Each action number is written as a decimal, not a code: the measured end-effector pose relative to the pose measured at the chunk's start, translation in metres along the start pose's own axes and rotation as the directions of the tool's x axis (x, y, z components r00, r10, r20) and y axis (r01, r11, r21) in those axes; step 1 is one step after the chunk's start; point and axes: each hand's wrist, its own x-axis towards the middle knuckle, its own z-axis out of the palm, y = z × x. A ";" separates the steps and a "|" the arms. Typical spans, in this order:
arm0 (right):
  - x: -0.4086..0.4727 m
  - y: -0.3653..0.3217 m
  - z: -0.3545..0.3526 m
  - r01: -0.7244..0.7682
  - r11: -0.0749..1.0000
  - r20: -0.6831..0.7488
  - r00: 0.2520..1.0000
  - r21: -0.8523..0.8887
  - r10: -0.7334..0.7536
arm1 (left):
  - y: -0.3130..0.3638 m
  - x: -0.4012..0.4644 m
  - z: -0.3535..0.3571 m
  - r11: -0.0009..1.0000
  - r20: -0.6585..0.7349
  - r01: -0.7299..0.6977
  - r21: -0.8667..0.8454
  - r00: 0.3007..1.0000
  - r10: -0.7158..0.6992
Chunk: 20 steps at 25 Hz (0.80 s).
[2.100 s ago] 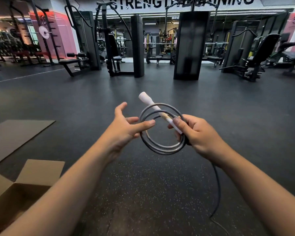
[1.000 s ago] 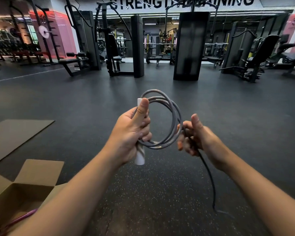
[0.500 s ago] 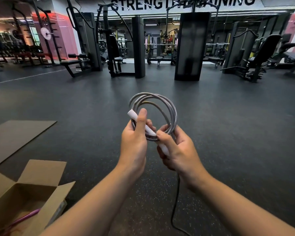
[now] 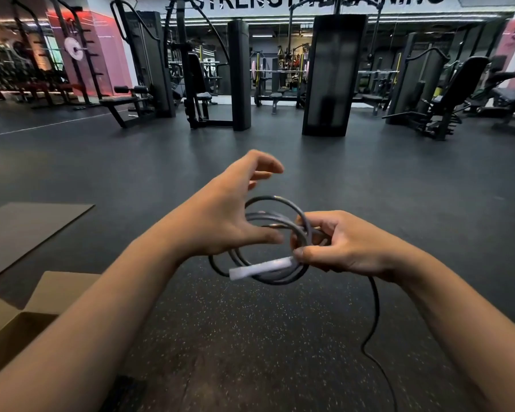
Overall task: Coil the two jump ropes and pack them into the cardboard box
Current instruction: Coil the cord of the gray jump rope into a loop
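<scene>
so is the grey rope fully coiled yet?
Not fully. The grey rope sits in several loops pinched by the right hand, but a loose tail hangs to the floor.

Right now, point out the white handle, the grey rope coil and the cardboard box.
white handle (image 4: 260, 267): head view, middle of the shaft.
grey rope coil (image 4: 280, 200): head view, top arc of the loops.
cardboard box (image 4: 63, 288): head view, raised rear flap.

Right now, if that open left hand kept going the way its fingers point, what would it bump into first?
Probably the right hand, which pinches the grey rope coil. The left hand points rightward above the loops, but depth is unclear.
</scene>
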 end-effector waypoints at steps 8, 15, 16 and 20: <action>0.000 0.010 -0.003 0.005 0.995 -0.008 1.000 -0.102 -0.006 | 0.001 0.006 0.037 0.962 0.277 0.246 0.118 0.922 -0.269; 0.003 0.002 -0.002 0.043 0.999 -0.143 0.989 -0.013 -0.044 | -0.016 0.002 0.034 0.938 0.247 0.287 -0.193 0.940 -0.237; 0.002 0.000 -0.002 0.063 0.997 -0.192 0.980 0.046 -0.053 | -0.015 0.000 0.032 0.920 0.227 0.283 -0.271 0.948 -0.224; 0.003 0.013 -0.007 0.048 0.951 -0.318 0.946 0.305 0.054 | -0.012 0.000 0.034 0.626 0.009 0.249 -0.739 0.933 -0.360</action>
